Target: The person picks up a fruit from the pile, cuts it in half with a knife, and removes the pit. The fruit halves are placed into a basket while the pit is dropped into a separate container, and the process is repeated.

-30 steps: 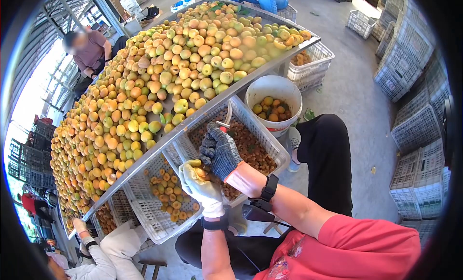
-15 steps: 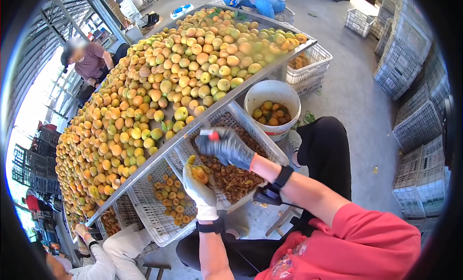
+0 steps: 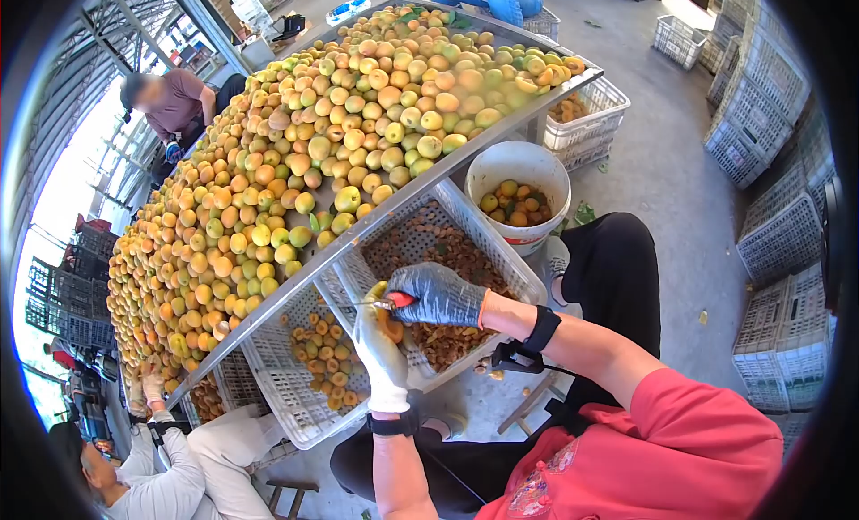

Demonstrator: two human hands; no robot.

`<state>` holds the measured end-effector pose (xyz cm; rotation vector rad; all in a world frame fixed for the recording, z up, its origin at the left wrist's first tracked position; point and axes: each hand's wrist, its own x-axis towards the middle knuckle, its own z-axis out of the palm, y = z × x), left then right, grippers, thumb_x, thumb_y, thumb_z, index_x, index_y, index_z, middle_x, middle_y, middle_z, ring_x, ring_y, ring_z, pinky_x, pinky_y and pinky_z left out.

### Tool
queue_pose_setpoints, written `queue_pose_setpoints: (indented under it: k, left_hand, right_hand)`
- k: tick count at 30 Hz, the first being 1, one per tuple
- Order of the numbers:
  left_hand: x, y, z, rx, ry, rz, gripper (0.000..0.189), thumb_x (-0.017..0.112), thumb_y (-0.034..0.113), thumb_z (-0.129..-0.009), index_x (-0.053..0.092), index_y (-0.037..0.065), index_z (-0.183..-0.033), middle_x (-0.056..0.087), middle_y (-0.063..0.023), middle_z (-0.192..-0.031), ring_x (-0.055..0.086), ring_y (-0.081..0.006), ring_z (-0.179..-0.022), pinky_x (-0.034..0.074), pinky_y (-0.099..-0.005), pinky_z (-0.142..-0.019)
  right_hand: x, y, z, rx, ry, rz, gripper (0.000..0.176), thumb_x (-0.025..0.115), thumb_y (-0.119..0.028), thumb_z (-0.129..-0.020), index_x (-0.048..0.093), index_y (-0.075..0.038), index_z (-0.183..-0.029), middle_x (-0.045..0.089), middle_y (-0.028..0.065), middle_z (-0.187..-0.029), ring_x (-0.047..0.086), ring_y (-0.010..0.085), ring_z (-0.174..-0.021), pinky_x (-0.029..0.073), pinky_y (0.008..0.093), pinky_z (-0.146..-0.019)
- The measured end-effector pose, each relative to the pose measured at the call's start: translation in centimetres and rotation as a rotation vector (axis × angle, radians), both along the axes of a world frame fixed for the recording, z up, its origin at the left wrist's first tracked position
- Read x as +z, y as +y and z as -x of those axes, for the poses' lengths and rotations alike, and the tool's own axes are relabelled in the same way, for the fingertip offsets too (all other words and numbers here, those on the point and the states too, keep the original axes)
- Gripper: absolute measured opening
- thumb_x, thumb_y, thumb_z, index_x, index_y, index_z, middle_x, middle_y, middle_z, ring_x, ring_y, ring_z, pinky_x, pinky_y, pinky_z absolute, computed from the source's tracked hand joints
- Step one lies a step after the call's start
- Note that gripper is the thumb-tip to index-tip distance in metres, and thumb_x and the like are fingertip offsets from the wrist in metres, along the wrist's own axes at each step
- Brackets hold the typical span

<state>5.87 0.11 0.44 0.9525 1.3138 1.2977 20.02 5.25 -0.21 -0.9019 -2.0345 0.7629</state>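
My left hand (image 3: 383, 350), in a white glove, is closed on an orange-yellow fruit (image 3: 390, 327), partly hidden by the fingers. My right hand (image 3: 438, 296), in a grey-black glove, grips a small red-handled tool (image 3: 400, 299) whose thin metal end reaches over the left hand. Both hands are together above the divide between two crates. Below and right is a white crate (image 3: 526, 287) with brown fruit pieces (image 3: 461, 260). Left of my left hand, another white crate (image 3: 302, 438) holds cut fruit (image 3: 329, 359).
A metal-edged table (image 3: 407, 196) piled with fruit (image 3: 268, 162) lies ahead. A white bucket (image 3: 483, 166) of fruit stands at the right. Co-workers sit at the lower left (image 3: 161, 484), upper left (image 3: 183, 108) and far side (image 3: 510, 3). Crates (image 3: 761, 117) are stacked at the right.
My right hand has come down from over the brown pieces to the fruit in my left hand. The view has shifted slightly, and the lower-left co-worker's head and arms show more.
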Motion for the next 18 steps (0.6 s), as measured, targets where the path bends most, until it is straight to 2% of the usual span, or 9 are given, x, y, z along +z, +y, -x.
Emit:
queue_pose_setpoints:
  k: [7, 8, 10, 11, 13, 14, 15, 17, 18]
  left_hand:
    - [-3.1, -0.5, 1.0, 0.012, 0.01, -0.039, 0.037, 0.037, 0.029, -0.096, 0.06, 0.003, -0.11, 0.055, -0.0019, -0.069, 0.049, -0.009, -0.05, 0.039, -0.0217, -0.044]
    - [-3.3, -0.4, 1.2, -0.005, 0.227, -0.217, 0.035, 0.039, 0.028, -0.095, 0.061, 0.003, -0.108, 0.057, -0.0025, -0.075, 0.053, -0.0092, -0.056, 0.042, -0.0216, -0.049]
    - [-1.2, -0.7, 1.1, -0.016, 0.794, -0.448, 0.032, 0.043, 0.027, -0.095, 0.063, 0.003, -0.104, 0.058, -0.0034, -0.081, 0.059, -0.0095, -0.07, 0.046, -0.0208, -0.058]
    - [-2.7, -0.4, 2.4, 0.032, 0.271, -0.136, 0.031, 0.044, 0.024, -0.095, 0.062, 0.002, -0.105, 0.058, -0.0044, -0.08, 0.058, -0.0092, -0.068, 0.045, -0.0202, -0.058]
    - [0.2, 0.0, 5.1, 0.13, -0.155, 0.102, 0.03, 0.049, 0.016, -0.093, 0.059, 0.0, -0.116, 0.056, -0.004, -0.075, 0.054, -0.0117, -0.063, 0.045, -0.0232, -0.056]
    - [0.7, 0.2, 7.2, 0.158, 0.051, 0.03, 0.032, 0.051, 0.019, -0.093, 0.058, 0.0, -0.117, 0.058, -0.0072, -0.079, 0.055, -0.0141, -0.066, 0.046, -0.0254, -0.058]
    - [0.9, 0.1, 9.5, 0.181, 0.258, -0.043, 0.034, 0.053, 0.021, -0.093, 0.057, 0.0, -0.119, 0.059, -0.0103, -0.083, 0.057, -0.0165, -0.068, 0.048, -0.0276, -0.06]
    - [-1.3, 1.8, 13.4, 0.563, 0.864, -0.201, 0.041, 0.054, 0.026, -0.092, 0.054, -0.002, -0.122, 0.06, -0.0184, -0.097, 0.061, -0.0253, -0.08, 0.051, -0.0356, -0.07]
    - [0.0, 2.4, 14.3, 0.593, 1.169, -0.095, 0.045, 0.057, 0.028, -0.091, 0.052, -0.003, -0.124, 0.057, -0.0248, -0.112, 0.059, -0.0336, -0.095, 0.048, -0.0417, -0.083]
  right_hand:
    - [-0.2, -2.5, 1.0, -0.007, 0.011, -0.188, 0.016, 0.069, -0.02, -0.074, 0.062, -0.01, -0.084, 0.06, 0.0123, -0.078, 0.061, 0.0347, -0.075, 0.05, 0.0402, -0.063]
    - [-0.3, -2.9, 1.2, -0.006, 0.017, -0.192, 0.016, 0.069, -0.02, -0.074, 0.062, -0.01, -0.084, 0.06, 0.0123, -0.078, 0.061, 0.0347, -0.075, 0.05, 0.0402, -0.063]
    - [-0.8, -3.7, 1.3, 0.025, 0.299, -0.044, 0.019, 0.073, -0.015, -0.074, 0.065, -0.007, -0.09, 0.065, 0.0086, -0.086, 0.064, 0.0242, -0.075, 0.05, 0.0338, -0.066]
    - [-1.2, -3.8, 1.1, 0.031, 0.303, -0.044, 0.019, 0.073, -0.015, -0.074, 0.065, -0.007, -0.09, 0.065, 0.0086, -0.086, 0.064, 0.0242, -0.075, 0.05, 0.0338, -0.066]
    - [-2.5, -3.6, 0.7, -0.079, 0.598, 0.492, 0.022, 0.074, -0.016, -0.075, 0.066, -0.007, -0.094, 0.062, 0.0043, -0.077, 0.059, 0.0134, -0.07, 0.048, 0.0308, -0.068]
    - [-3.3, -3.4, 0.2, -0.113, 0.65, 0.598, 0.023, 0.074, -0.02, -0.077, 0.067, -0.005, -0.094, 0.062, 0.0006, -0.076, 0.053, 0.0066, -0.073, 0.047, 0.0292, -0.068]
    - [-1.7, -3.3, -1.3, -0.159, 0.445, 0.657, 0.026, 0.073, -0.027, -0.079, 0.066, -0.005, -0.09, 0.061, 0.0031, -0.073, 0.056, 0.0108, -0.07, 0.047, 0.0297, -0.068]
    - [-2.8, -2.7, -3.0, -0.16, 0.148, 0.75, 0.033, 0.069, -0.036, -0.082, 0.064, -0.005, -0.092, 0.063, 0.0084, -0.078, 0.06, 0.0204, -0.072, 0.046, 0.0336, -0.069]
    - [-3.8, -2.6, -3.3, -0.154, 0.154, 0.745, 0.033, 0.069, -0.036, -0.082, 0.064, -0.005, -0.092, 0.063, 0.0084, -0.078, 0.06, 0.0204, -0.072, 0.046, 0.0336, -0.069]
